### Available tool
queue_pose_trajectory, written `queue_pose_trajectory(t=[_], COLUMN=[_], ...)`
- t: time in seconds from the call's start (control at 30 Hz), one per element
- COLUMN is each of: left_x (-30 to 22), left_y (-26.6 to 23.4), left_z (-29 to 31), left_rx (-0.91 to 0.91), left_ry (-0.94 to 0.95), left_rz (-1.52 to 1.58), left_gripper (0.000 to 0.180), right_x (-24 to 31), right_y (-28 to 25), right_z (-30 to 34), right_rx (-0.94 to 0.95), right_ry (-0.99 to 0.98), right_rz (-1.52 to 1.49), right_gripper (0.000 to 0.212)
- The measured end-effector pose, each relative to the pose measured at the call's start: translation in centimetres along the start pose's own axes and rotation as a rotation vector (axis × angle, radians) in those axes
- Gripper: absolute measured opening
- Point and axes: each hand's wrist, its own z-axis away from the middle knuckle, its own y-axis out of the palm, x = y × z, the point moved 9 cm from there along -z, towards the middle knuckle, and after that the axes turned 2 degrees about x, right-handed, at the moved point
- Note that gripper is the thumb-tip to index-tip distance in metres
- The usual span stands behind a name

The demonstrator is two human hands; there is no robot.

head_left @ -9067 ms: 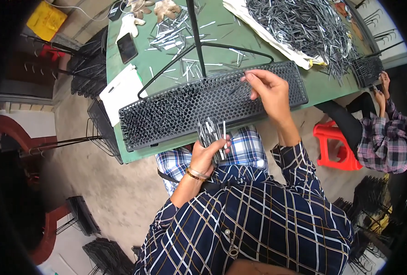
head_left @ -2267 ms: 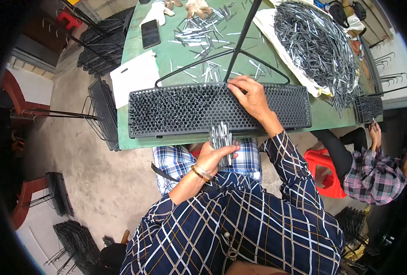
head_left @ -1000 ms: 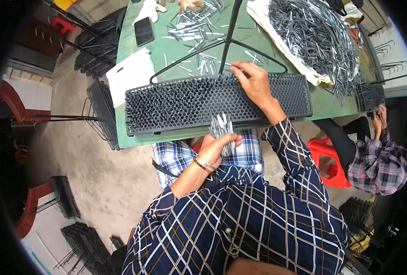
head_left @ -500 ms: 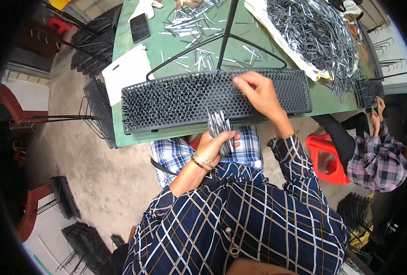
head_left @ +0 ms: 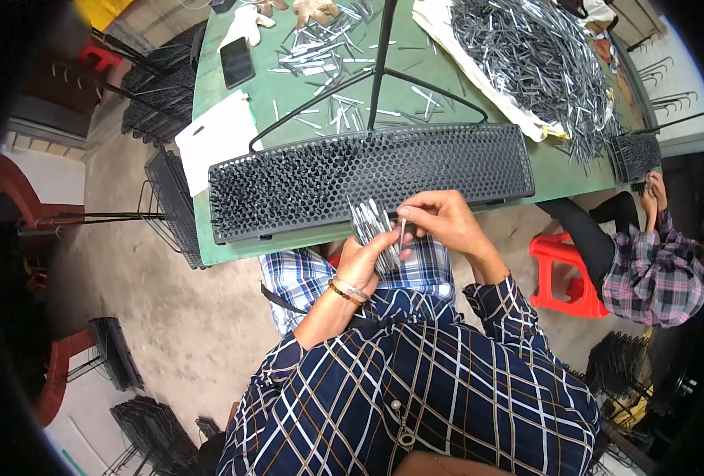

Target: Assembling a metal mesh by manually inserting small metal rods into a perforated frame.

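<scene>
My left hand (head_left: 365, 260) is closed round a bundle of thin grey metal pins (head_left: 370, 220), held upright in front of the rack's near edge. Beside that bundle, my right hand (head_left: 451, 226) pinches one thin pin between thumb and fingertips. Behind both hands a long black perforated rack (head_left: 447, 155) lies along the table's near edge. Dark pins crowd the holes in its left part, while many holes toward the right look bare. A black rod frame (head_left: 379, 75) rises from the rack's far side.
On the green table (head_left: 276, 103) are loose pins (head_left: 320, 59), a phone (head_left: 237, 62), a white sheet (head_left: 223, 131) and gloves (head_left: 247, 25). A white sack (head_left: 491, 79) heaped with pins lies right. Another person (head_left: 657, 278) works at far right by a red stool (head_left: 562, 274). Black racks (head_left: 157, 95) stand left.
My right hand has come down from over the rack to the bundle and now pinches a pin there. The left hand keeps its bundle in nearly the same place.
</scene>
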Motion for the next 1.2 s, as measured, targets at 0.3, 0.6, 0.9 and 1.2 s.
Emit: queue_pose_trajectory(t=[0.3,0.6,0.9,1.2], left_x=[0.0,-0.9,-2.1,-2.2], left_y=[-0.6,-0.4,-0.4,-0.2], left_z=[0.2,0.7,1.5,1.9], left_rx=[-0.044,-0.053,-0.043,0.139], left_ry=[0.008,0.047,0.088,0.073], left_rz=[-0.104,-0.188,-0.237,-0.38], left_gripper=[0.017,0.011,0.012,0.015], right_x=[8.1,7.7,6.7,5.9], right_y=[-5.6,-6.2,-2.9,2.1], right_z=[-3.2,-7.4,-7.0,-4.3], right_rx=[-0.477,-0.43,-0.392,0.086], right_ry=[-0.487,-0.608,-0.677,-0.272], right_rz=[0.339,0.509,0.958,0.426], right_gripper=[0.017,0.013,0.013,0.021])
